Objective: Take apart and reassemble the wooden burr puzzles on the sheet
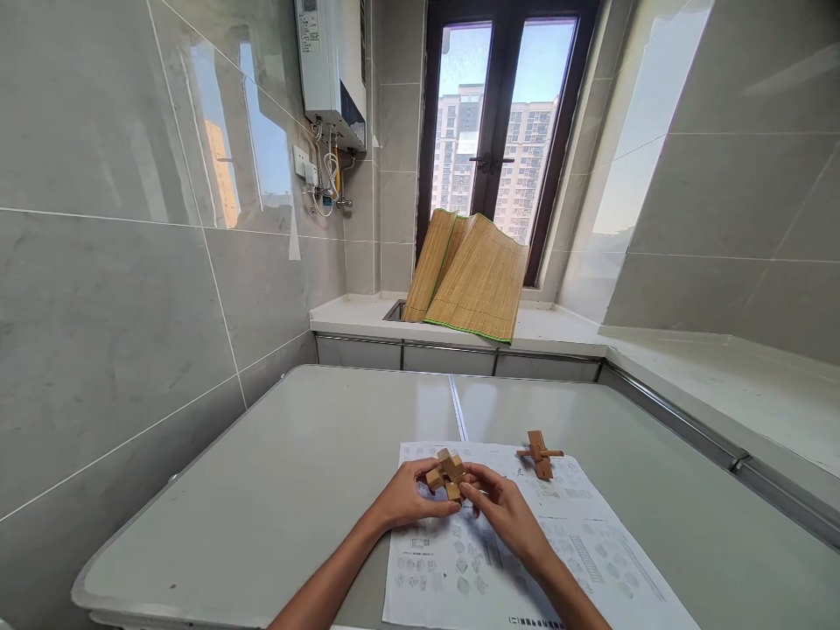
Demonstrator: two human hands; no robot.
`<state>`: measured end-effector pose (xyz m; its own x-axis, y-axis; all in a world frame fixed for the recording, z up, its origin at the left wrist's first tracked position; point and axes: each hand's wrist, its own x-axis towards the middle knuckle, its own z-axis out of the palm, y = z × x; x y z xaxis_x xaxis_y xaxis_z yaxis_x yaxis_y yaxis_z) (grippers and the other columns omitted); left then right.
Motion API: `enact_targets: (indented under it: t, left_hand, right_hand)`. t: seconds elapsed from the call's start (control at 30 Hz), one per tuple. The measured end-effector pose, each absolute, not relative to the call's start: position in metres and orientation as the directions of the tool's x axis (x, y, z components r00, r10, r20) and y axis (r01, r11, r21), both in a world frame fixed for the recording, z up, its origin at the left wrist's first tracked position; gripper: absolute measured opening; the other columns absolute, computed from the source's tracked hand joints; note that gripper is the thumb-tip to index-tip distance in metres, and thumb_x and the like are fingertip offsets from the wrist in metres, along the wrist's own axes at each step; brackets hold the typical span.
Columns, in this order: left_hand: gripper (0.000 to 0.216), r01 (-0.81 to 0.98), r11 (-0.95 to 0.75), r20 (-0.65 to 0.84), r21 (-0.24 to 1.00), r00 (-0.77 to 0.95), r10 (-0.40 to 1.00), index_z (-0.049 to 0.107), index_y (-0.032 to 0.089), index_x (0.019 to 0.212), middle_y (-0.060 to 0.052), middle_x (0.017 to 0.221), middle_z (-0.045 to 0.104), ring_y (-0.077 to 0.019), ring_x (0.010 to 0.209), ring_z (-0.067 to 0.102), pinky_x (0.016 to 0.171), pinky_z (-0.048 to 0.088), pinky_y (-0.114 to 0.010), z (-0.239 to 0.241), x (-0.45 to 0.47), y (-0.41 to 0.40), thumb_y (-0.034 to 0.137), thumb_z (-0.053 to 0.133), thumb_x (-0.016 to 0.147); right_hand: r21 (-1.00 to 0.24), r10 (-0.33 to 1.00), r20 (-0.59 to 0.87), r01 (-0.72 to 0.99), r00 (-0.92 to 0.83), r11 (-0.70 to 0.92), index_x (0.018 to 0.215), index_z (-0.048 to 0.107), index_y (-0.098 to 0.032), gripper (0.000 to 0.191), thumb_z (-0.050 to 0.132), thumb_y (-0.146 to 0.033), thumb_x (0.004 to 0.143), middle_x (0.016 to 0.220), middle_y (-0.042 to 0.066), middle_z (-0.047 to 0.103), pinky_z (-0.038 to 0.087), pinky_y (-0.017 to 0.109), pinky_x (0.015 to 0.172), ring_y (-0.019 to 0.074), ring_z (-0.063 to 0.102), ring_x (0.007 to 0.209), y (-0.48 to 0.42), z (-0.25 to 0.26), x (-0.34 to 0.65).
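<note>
Far to the left of the left hand and beyond it, a white water heater (332,66) hangs on the gray tiled wall (118,324), cords and pipes below it; nearer, the pale tabletop (249,472) spreads out to that hand's left; the left hand (408,500) is clamped on the left side of a wooden burr puzzle (450,472), thumb below and fingers behind; the puzzle is held between the two hands, above a printed sheet (420,602) that lies under both; well beyond the hands, a bamboo mat (482,276) with green edging leans before a dark-framed window (488,188); the right hand (505,512) has its thumb and fingers closed on the puzzle's right side; just beyond and to the right of that hand, a reddish-brown wooden puzzle (541,455) of crossed pieces rests on the sheet, apart from the fingers.
</note>
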<state>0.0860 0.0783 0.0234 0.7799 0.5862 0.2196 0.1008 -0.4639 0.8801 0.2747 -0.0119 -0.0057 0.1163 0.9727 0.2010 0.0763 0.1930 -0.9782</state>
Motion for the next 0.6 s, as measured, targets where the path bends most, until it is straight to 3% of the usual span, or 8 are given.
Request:
enact_targets:
  t: [0.1,0.2,0.37,0.6]
  left_hand:
    - [0.042,0.165,-0.572,0.236,0.804,0.794,0.561,0.073,0.023,0.108,-0.001,0.102,0.07,-0.0209,0.091,0.061,0.082,0.048,-0.03,0.02,0.087,0.077,0.037,0.083,0.069]
    - [0.05,0.249,-0.659,0.308,0.71,0.731,0.608,0.072,0.029,0.114,-0.004,0.117,0.068,-0.027,0.111,0.058,0.099,0.047,-0.038,0.011,0.087,0.081,0.039,0.084,0.067]
    - [0.057,0.471,-0.643,0.365,0.604,0.553,0.749,0.071,0.029,0.117,-0.008,0.13,0.06,-0.0347,0.128,0.048,0.107,0.043,-0.049,-0.011,0.083,0.098,0.047,0.085,0.064]
    - [0.056,0.634,-0.568,0.355,0.525,0.444,0.823,0.072,0.028,0.114,-0.011,0.14,0.052,-0.0394,0.136,0.036,0.11,0.035,-0.056,-0.029,0.079,0.114,0.055,0.083,0.066]
  right_hand:
    - [-0.98,0.972,0.199,0.041,0.124,0.195,0.118,0.071,-0.021,0.05,0.07,-0.057,0.084,0.099,0.008,0.074,0.054,0.034,0.076,0.0265,0.068,0.091,-0.011,0.0,0.276]
    - [-0.98,0.964,0.198,0.033,0.175,0.196,0.115,0.072,-0.021,0.051,0.072,-0.059,0.081,0.1,0.008,0.074,0.053,0.037,0.088,0.0268,0.068,0.095,-0.01,0.001,0.278]
    - [-0.988,0.956,0.152,0.035,0.25,0.148,0.112,0.072,-0.019,0.056,0.075,-0.061,0.075,0.091,0.007,0.073,0.054,0.036,0.081,0.0251,0.067,0.085,-0.003,-0.014,0.284]
    - [-0.991,0.953,0.134,0.04,0.273,0.128,0.11,0.071,-0.016,0.054,0.075,-0.058,0.076,0.088,0.006,0.071,0.053,0.033,0.074,0.024,0.066,0.082,0.007,-0.034,0.288]
